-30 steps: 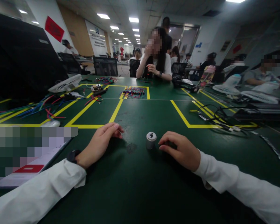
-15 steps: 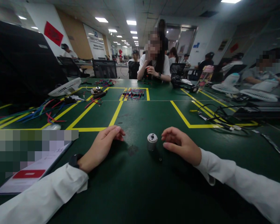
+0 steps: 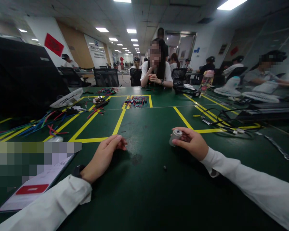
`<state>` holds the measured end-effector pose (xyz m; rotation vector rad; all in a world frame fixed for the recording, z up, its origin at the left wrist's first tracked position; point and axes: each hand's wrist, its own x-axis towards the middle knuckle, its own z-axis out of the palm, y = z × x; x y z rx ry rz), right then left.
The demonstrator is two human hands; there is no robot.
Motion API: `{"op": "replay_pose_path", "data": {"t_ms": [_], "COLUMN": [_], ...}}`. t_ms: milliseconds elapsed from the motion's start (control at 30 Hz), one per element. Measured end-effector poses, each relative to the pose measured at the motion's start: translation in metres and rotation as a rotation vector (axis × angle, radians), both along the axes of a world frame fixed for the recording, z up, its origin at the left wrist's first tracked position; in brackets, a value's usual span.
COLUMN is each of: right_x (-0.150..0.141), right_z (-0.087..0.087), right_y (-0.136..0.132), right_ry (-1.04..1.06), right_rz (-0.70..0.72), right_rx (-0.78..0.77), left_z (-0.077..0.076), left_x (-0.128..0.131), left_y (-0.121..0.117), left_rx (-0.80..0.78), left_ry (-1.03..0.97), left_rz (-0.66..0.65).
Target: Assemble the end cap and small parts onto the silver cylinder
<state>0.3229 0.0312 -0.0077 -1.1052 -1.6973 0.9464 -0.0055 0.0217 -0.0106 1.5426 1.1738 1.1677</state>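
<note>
My right hand (image 3: 191, 141) has its thumb and fingers closed round a small silver metal cylinder (image 3: 175, 137), which leans slightly and shows a dark centre on its top face. Whether its base touches the green table (image 3: 144, 199) I cannot tell. A tiny dark ring-shaped part (image 3: 165, 167) lies on the table below and left of the cylinder. My left hand (image 3: 108, 152) rests on the table at the left, fingers loosely curled and empty as far as I can see. The palm side is hidden.
A tablet (image 3: 38, 192) lies beside my left forearm. Loose wires (image 3: 42, 117) and a black monitor (image 3: 21, 70) are at the left. Bundled wired parts (image 3: 136, 101) sit farther back. Black cables (image 3: 221, 117) lie at the right. A co-worker (image 3: 156, 73) sits opposite.
My right hand has closed on the metal cylinder and shifted it to the right, away from the tiny ring-shaped part. My left hand stays nearly where it was. The view has tilted slightly.
</note>
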Motion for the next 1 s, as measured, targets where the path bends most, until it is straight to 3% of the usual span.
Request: {"op": "replay_pose_path", "data": {"t_ms": [200, 300, 400, 567, 633, 700, 733, 800, 867, 1000], "right_x": [0.117, 0.166, 0.201, 0.227, 0.22, 0.198, 0.18, 0.135, 0.081, -0.009], "right_z": [0.001, 0.004, 0.001, -0.004, 0.001, 0.006, 0.008, 0.008, 0.006, 0.005], "right_y": [-0.013, -0.028, -0.04, -0.045, -0.047, -0.052, -0.056, -0.064, -0.07, -0.071], "right_ry": [-0.354, -0.447, -0.531, -0.686, -0.772, -0.842, -0.85, -0.8, -0.703, -0.544], "right_rz": [-0.546, -0.722, -0.796, -0.7, -0.774, -0.853, -0.82, -0.557, -0.181, 0.108], "right_rx": [0.218, 0.229, 0.214, 0.187, 0.316, 0.573, 0.693, 0.79, 0.647, 0.364], "left_z": [0.001, 0.001, 0.0, 0.001, 0.003, 0.006, 0.007, 0.01, 0.013, 0.013], "left_x": [0.0, 0.001, 0.001, 0.002, 0.003, 0.005, 0.005, 0.007, 0.009, 0.008], "left_y": [0.0, 0.0, 0.001, 0.001, 0.0, -0.001, -0.002, -0.004, -0.005, -0.006], "left_rx": [-0.001, -0.003, -0.01, 0.005, 0.008, 0.013, 0.016, 0.021, 0.016, 0.008], "left_ry": [0.079, 0.106, 0.126, 0.156, 0.164, 0.182, 0.192, 0.205, 0.202, 0.171], "left_rz": [-0.01, -0.017, -0.025, -0.019, -0.013, -0.003, -0.002, 0.002, 0.013, 0.016]}}
